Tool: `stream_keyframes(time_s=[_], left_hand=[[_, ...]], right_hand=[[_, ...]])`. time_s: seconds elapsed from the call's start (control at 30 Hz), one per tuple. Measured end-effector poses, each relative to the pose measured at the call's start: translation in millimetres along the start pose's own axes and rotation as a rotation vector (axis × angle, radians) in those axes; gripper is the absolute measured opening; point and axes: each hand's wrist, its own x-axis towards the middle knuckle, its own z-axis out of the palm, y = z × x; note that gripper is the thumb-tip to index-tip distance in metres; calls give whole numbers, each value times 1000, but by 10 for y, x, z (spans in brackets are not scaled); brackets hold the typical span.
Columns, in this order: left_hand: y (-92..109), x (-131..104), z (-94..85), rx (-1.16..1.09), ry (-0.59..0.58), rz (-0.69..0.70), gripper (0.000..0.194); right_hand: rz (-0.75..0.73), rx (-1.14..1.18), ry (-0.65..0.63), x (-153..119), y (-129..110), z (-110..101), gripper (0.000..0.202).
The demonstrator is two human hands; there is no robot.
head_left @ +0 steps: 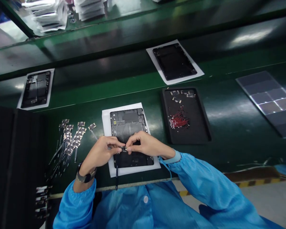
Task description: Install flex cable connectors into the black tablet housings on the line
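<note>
A small circuit board (124, 149) is pinched between my two hands, above a black tablet back shell (131, 122). Its left end sits between the thumb and finger of my left hand (106, 149); my right hand (141, 143) grips the right end. A dark ribbon strip (117, 175) hangs below the left fingers, over the lower edge of the shell; whether it joins the board is hidden. Under the shell lies a white foam sheet (106, 124). To the left, several similar circuit boards (73, 141) with ribbon cables lie overlapping on the green bench.
A black tray (197, 127) at right holds red wires (178, 121) and several small boards (176, 100). Two more shells (175, 60) (36, 89) lie on white sheets farther back. Clear film sheets (268, 101) lie far right; a black block (16, 165) stands left.
</note>
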Motion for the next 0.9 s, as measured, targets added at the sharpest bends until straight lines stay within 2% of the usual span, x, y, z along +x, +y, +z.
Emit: stream_keyframes(time_s=[0.13, 0.23, 0.27, 0.33, 0.4, 0.43, 0.5, 0.57, 0.67, 0.73, 0.9], left_hand=[[2, 22, 27, -4, -5, -8, 19], [37, 13, -16, -60, 6, -28, 17], [49, -5, -50, -89, 16, -34, 15], [63, -65, -141, -160, 73, -28, 13], [55, -138, -235, -265, 219, 13, 12], [46, -169, -273, -335, 311, 43, 13], [25, -203, -313, -491, 466, 98, 16], [12, -189, -303, -618, 525, 124, 21], [9, -105, -225, -697, 495, 115, 29], [5, -41, -158, -705, 467, 102, 31], [-28, 61, -29, -680, 452, 65, 30]], right_hand=[[8, 8, -15, 30, 3, 12, 14], [-22, -4, 4, -8, -72, -64, 11], [-53, -28, 53, -57, -109, -107, 10], [-113, -122, 238, -222, -176, -189, 9], [-107, -269, 426, -441, -203, -213, 11], [-72, -357, 475, -550, -191, -189, 16], [32, -542, 470, -722, -119, -64, 18], [127, -699, 445, -798, -8, 129, 13], [203, -829, 536, -758, 134, 403, 13], [210, -863, 589, -700, 170, 507, 16], [204, -848, 570, -662, 158, 552, 17]])
